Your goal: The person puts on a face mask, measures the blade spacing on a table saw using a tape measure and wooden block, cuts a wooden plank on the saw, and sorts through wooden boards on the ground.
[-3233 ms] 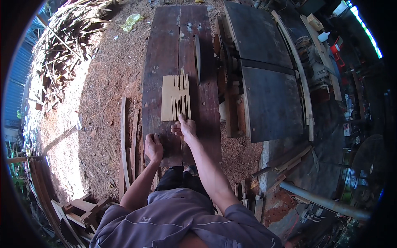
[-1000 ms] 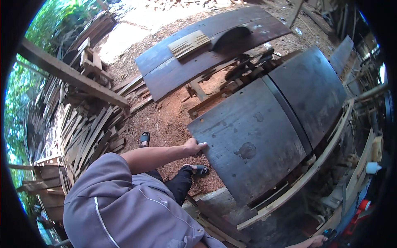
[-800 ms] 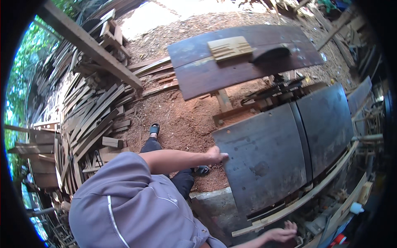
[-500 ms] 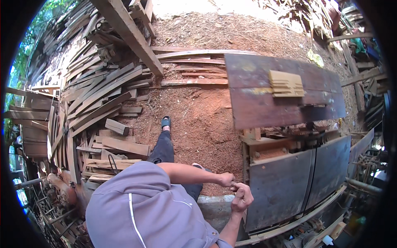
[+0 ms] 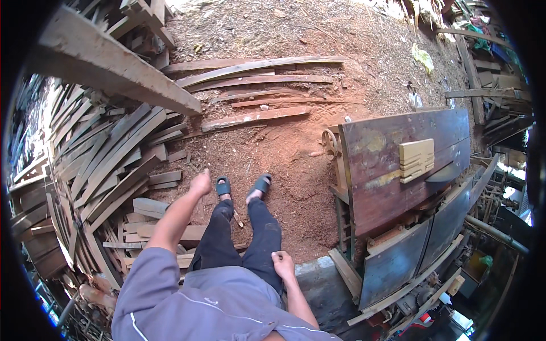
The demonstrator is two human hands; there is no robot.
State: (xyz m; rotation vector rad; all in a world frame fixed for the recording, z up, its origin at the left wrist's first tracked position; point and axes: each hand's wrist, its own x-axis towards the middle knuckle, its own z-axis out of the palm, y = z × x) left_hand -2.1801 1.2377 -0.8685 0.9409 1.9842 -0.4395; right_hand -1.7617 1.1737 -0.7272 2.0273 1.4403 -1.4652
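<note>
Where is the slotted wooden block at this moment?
In the head view, the slotted wooden block is on the right side, lying on the reddish-brown tabletop next to the dark curved blade.

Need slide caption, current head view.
Standing on sawdust, left hand held out near stacked lumber, right hand by the thigh; a slotted wood block rests on the brown tabletop.

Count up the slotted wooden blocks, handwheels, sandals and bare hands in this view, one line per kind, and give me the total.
Slotted wooden block: 1
Handwheel: 1
Sandals: 2
Bare hands: 2
Total: 6
</note>
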